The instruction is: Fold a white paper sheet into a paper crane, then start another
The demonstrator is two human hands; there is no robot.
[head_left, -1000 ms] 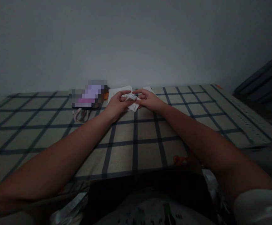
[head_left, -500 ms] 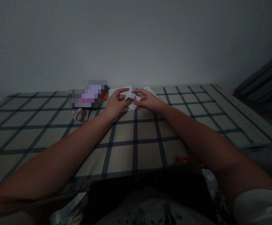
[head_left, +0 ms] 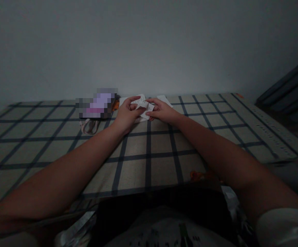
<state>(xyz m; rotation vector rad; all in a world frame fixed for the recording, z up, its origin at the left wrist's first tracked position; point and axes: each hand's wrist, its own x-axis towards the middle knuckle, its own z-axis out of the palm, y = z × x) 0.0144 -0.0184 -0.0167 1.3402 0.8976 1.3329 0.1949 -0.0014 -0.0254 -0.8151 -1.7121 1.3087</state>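
Both hands meet over the far middle of the table, with a small folded piece of white paper (head_left: 145,110) between them. My left hand (head_left: 127,115) grips its left side, thumb toward the paper and index finger arched above. Fingers of my right hand (head_left: 161,109) pinch its right side. Creases and a raised flap show on the paper; the fingers cover part of it. More white paper (head_left: 140,99) with faint print lies behind the left fingers. Another white sheet (head_left: 164,100) rests on the table just beyond the right hand.
A checked cloth (head_left: 136,171) covers the table, which meets a grey wall (head_left: 149,44). To the left lies a blurred-out purple-screened device (head_left: 100,104), with a pale strap (head_left: 89,127) before it and something orange (head_left: 115,105) beside it. Dark slanted panels (head_left: 290,92) stand at right.
The folded paper has shifted and turned slightly between the fingers, its right part now lying closer to the right fingertips. Both hands stay in nearly the same place.
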